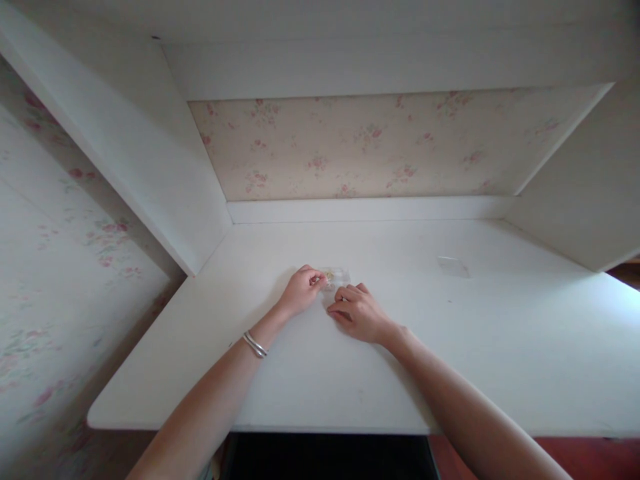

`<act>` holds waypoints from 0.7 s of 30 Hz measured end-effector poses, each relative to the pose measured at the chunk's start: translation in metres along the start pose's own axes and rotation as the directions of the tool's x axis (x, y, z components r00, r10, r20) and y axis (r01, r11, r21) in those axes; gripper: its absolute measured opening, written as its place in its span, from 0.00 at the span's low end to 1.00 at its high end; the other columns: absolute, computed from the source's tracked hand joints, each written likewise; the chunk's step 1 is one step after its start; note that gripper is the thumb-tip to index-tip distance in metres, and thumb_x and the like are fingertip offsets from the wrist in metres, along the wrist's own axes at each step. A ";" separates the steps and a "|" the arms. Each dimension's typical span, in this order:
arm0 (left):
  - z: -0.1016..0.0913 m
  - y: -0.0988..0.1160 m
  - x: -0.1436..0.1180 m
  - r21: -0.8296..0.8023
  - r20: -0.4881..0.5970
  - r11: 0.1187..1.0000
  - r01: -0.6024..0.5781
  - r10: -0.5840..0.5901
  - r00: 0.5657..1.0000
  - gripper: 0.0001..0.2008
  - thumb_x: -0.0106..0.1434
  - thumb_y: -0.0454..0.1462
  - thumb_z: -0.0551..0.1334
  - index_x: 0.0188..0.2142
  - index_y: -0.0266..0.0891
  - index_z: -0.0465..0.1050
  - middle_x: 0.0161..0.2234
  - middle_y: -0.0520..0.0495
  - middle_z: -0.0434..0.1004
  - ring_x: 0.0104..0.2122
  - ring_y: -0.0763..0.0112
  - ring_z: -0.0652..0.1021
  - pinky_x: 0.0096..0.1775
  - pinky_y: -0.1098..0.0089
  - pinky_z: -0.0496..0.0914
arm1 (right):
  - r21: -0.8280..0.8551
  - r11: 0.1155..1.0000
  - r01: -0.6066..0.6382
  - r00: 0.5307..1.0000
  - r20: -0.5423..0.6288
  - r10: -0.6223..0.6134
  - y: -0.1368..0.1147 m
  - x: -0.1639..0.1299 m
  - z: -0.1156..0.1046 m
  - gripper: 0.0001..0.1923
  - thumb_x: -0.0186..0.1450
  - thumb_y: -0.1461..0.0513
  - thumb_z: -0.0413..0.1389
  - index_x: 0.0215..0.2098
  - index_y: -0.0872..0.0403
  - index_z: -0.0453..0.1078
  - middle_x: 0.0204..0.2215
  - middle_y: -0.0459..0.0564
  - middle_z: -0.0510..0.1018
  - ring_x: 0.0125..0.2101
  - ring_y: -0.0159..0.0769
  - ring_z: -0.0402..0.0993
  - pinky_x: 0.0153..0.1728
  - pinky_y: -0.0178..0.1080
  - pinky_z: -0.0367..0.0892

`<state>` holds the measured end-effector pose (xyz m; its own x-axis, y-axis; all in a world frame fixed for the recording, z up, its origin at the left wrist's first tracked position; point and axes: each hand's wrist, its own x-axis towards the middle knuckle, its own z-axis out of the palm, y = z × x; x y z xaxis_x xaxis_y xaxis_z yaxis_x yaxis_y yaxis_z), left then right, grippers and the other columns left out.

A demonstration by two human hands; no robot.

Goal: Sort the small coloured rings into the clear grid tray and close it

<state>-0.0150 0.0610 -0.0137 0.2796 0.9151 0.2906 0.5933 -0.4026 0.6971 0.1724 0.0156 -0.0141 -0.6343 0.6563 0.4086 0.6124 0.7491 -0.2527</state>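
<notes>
- Small clear packet is seen lying on the white worktop, near the middle and a little toward the back wall.
- Something small and yellowish is glimpsed inside the packet at its left end; what it is cannot be made out.
- The left hand is curled at the packet's left end, fingertips pinched together right on that yellowish bit; the grip is clenched on the packet's edge, as far as can be judged.
- A silver bangle is worn on the left wrist.
- The right hand is laid knuckles-up just in front of the packet, fingers bent and pressed down at its near edge; whether anything is actually grasped in this grip cannot be told, as the fingertips are tucked under.
- Both hands are kept close together, almost touching, with the packet between and just behind them.
- A second clear piece is spotted flat on the worktop, well apart to the right, untouched.
- The worktop is boxed in by white side panels and a white shelf overhead.
- Floral wallpaper is shown across the back wall and again down the left side.
</notes>
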 end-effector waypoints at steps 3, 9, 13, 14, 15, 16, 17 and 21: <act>0.002 -0.001 0.003 0.003 0.007 1.000 0.027 -0.027 1.000 0.13 0.62 0.42 0.55 0.35 0.37 0.75 0.34 0.47 0.72 0.34 0.71 0.73 0.39 0.70 0.68 | 0.012 1.000 0.000 1.000 -0.026 0.001 0.000 0.000 -0.001 0.09 0.63 0.63 0.53 0.31 0.50 0.75 0.29 0.47 0.72 0.34 0.32 0.66 0.38 0.37 0.52; -0.015 -0.001 -0.010 0.033 -0.019 0.999 0.043 -0.043 0.999 0.14 0.62 0.42 0.55 0.37 0.39 0.76 0.33 0.48 0.73 0.33 0.71 0.73 0.38 0.70 0.67 | 0.047 0.998 -0.050 0.996 -0.069 0.053 0.007 -0.002 0.002 0.09 0.64 0.61 0.52 0.32 0.49 0.75 0.31 0.47 0.72 0.34 0.32 0.66 0.39 0.37 0.54; -0.022 -0.002 -0.022 0.036 0.033 0.998 0.046 -0.047 0.998 0.13 0.62 0.42 0.55 0.37 0.39 0.75 0.33 0.48 0.73 0.32 0.71 0.73 0.37 0.71 0.67 | 0.123 0.986 -0.111 0.983 -0.130 0.127 0.013 -0.002 0.006 0.09 0.64 0.59 0.52 0.33 0.50 0.75 0.30 0.47 0.72 0.33 0.32 0.67 0.38 0.37 0.58; -0.020 -0.001 -0.025 0.032 0.067 0.999 0.029 -0.031 0.997 0.12 0.62 0.41 0.55 0.36 0.39 0.75 0.33 0.48 0.73 0.32 0.72 0.73 0.37 0.71 0.67 | 0.146 0.981 -0.128 0.977 -0.149 0.149 0.013 -0.002 0.007 0.09 0.64 0.59 0.52 0.34 0.50 0.75 0.30 0.47 0.72 0.32 0.32 0.67 0.37 0.37 0.59; -0.019 0.000 -0.028 0.028 0.106 1.000 0.006 -0.008 0.994 0.12 0.62 0.41 0.55 0.36 0.39 0.75 0.34 0.48 0.73 0.32 0.72 0.73 0.37 0.72 0.67 | 0.168 0.975 -0.146 0.970 -0.171 0.174 0.014 -0.002 0.008 0.09 0.64 0.59 0.52 0.34 0.50 0.75 0.30 0.47 0.72 0.32 0.32 0.68 0.37 0.37 0.59; -0.016 0.002 -0.030 0.025 0.144 0.999 -0.022 0.018 0.989 0.11 0.62 0.40 0.56 0.36 0.40 0.76 0.34 0.48 0.73 0.32 0.73 0.73 0.37 0.72 0.67 | 0.194 0.967 -0.164 0.960 -0.193 0.202 0.015 -0.001 0.009 0.10 0.64 0.59 0.52 0.33 0.50 0.76 0.30 0.48 0.72 0.32 0.32 0.68 0.36 0.37 0.60; -0.013 0.004 -0.032 0.026 0.179 0.998 -0.050 0.045 0.983 0.11 0.61 0.40 0.56 0.36 0.40 0.76 0.34 0.49 0.73 0.32 0.73 0.73 0.37 0.73 0.67 | 0.225 0.957 -0.183 0.948 -0.217 0.233 0.015 0.000 0.009 0.10 0.64 0.59 0.52 0.33 0.50 0.76 0.30 0.48 0.72 0.32 0.32 0.68 0.35 0.36 0.61; -0.004 0.014 -0.038 0.068 0.261 0.991 -0.115 0.094 0.961 0.09 0.60 0.39 0.57 0.36 0.43 0.76 0.36 0.50 0.74 0.34 0.72 0.73 0.37 0.74 0.66 | 0.352 0.905 -0.239 0.878 -0.319 0.356 0.015 0.007 0.010 0.11 0.64 0.57 0.52 0.34 0.51 0.75 0.30 0.49 0.71 0.30 0.33 0.68 0.31 0.36 0.64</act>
<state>-0.0208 0.0210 -0.0124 0.5213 0.8355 0.1736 0.6070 -0.5060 0.6128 0.1720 0.0324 -0.0232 -0.1886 0.8148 0.5482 0.5397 0.5524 -0.6353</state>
